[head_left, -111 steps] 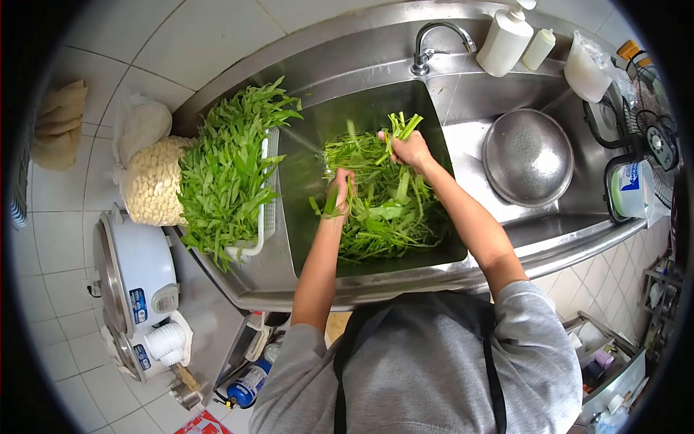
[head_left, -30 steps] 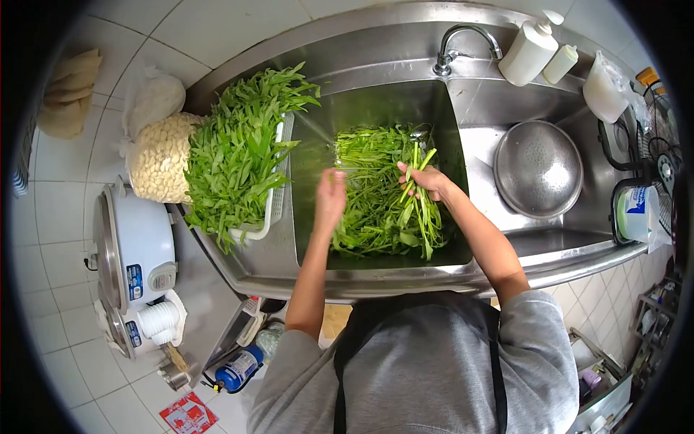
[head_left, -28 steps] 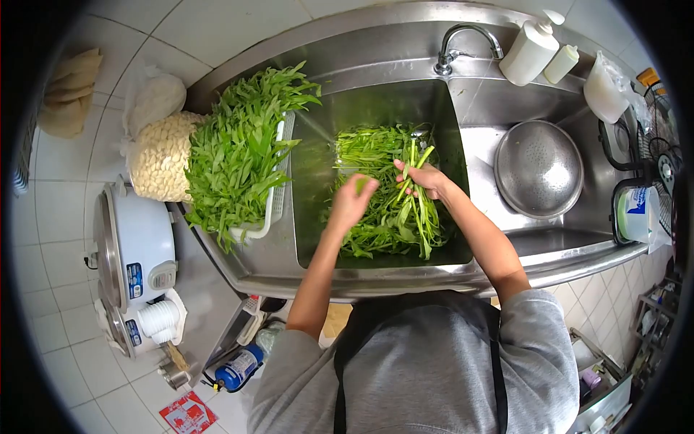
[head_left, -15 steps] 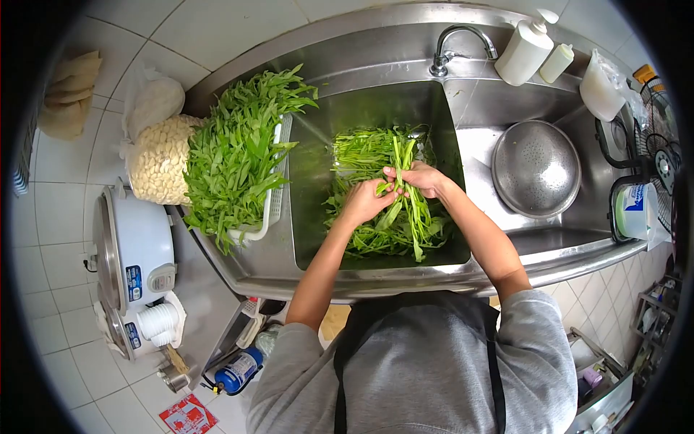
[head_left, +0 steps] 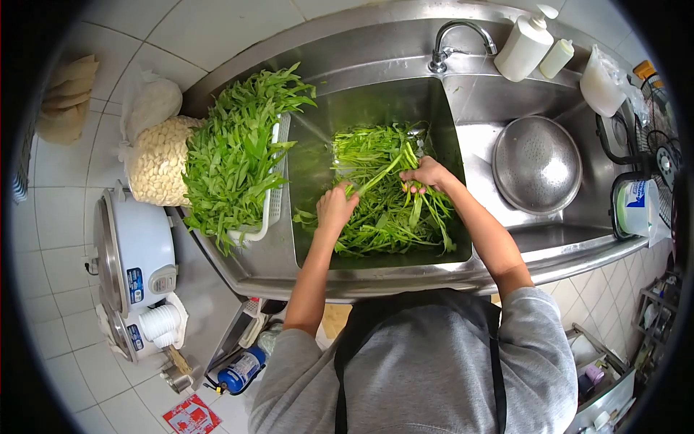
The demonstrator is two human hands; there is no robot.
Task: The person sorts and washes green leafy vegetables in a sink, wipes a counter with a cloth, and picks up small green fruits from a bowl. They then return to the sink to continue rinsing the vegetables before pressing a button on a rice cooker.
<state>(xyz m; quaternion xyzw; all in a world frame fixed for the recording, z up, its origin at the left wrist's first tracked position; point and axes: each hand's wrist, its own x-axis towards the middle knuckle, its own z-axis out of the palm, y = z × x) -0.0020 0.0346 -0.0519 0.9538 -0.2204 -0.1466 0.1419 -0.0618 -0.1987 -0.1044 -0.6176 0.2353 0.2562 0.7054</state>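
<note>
Leafy green stems (head_left: 365, 152) lie in the left sink basin (head_left: 307, 145). My left hand (head_left: 335, 207) is closed on some green stems at the left of the pile. At its right, my right hand (head_left: 429, 175) grips a bunch of stems whose leaves hang down toward the front of the basin. A few stems stretch diagonally between the two hands. Left of the basin, a white basket (head_left: 277, 195) is heaped with more long green leaves (head_left: 242, 155).
A metal colander (head_left: 537, 165) sits upside down in the right basin, below the faucet (head_left: 463, 36) and a pump bottle (head_left: 525, 47). Left of the basket are a bag of pale pieces (head_left: 157, 163) and a rice cooker (head_left: 137, 246). A plastic tub (head_left: 636, 210) stands far right.
My hands have moved apart: the left one went left with stems in it, the right one shifted slightly right. The stems now stretch slantwise between them.
</note>
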